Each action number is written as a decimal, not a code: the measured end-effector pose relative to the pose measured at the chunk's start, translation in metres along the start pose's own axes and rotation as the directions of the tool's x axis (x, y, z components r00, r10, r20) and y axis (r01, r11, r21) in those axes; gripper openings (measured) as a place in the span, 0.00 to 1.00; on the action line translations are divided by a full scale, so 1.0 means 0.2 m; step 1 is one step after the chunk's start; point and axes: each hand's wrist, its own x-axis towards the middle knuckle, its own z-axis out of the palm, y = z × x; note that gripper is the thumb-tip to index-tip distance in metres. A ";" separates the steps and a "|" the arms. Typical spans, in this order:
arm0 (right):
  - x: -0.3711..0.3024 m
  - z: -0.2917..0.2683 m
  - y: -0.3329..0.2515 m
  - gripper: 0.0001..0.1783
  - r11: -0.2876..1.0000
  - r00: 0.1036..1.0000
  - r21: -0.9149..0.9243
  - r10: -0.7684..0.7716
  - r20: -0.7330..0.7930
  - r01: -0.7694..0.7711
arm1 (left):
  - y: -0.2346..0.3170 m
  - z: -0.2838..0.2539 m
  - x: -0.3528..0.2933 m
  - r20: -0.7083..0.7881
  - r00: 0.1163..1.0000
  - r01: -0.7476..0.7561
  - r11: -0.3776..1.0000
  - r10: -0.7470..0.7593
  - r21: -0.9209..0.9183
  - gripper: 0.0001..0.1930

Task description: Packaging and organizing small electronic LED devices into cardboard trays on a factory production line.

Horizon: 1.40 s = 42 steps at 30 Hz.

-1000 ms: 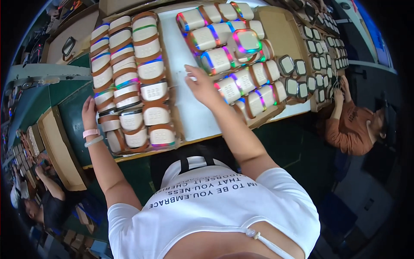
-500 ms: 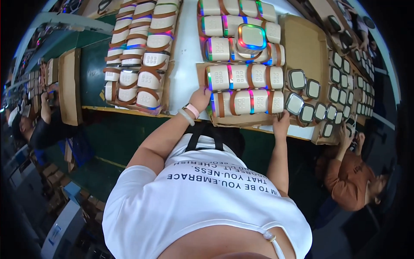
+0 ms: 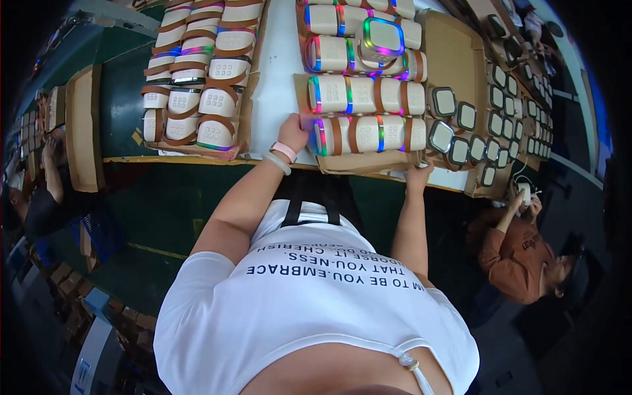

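Observation:
A shallow cardboard tray [image 3: 368,163] lies in front of me on the table. Rows of cream, box-shaped devices [image 3: 392,134] with brown straps and glowing coloured bands fill it. My left hand [image 3: 293,135] grips the tray's left side near its front corner, with the fingertips partly hidden by the edge. At the front right corner, my right hand [image 3: 419,175] has its fingers closed on the cardboard edge. One lit device with a square face [image 3: 383,37] stands on top of the rows farther back.
Another tray of strapped devices [image 3: 217,99] stands to the left across a white strip of tabletop [image 3: 271,72]. Several square dark-rimmed pieces [image 3: 441,136] lie on cardboard at the right. Beyond them a co-worker in brown [image 3: 517,263] holds a small white thing. An upright cardboard tray [image 3: 84,131] is at far left.
The whole view has shifted, so the table and trays sit higher in the picture. Both my hands keep their places on the tray. The co-worker at right now holds up a white thing.

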 end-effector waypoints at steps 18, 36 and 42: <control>-0.34 0.30 -0.25 0.41 0.924 0.862 -0.066 -0.322 0.390 0.376 | 0.06 -0.73 0.18 0.124 0.979 -0.200 0.895 0.163 0.399 0.08; -0.13 0.03 -0.49 0.23 0.804 0.283 0.507 -0.587 0.758 0.310 | 0.91 -0.34 0.79 0.204 0.767 -0.539 0.440 0.608 0.718 0.46; -0.11 0.02 -0.60 0.36 0.974 0.059 0.222 -0.224 0.973 0.040 | 0.81 -0.22 0.42 -0.170 0.794 -0.336 0.655 0.583 0.677 0.43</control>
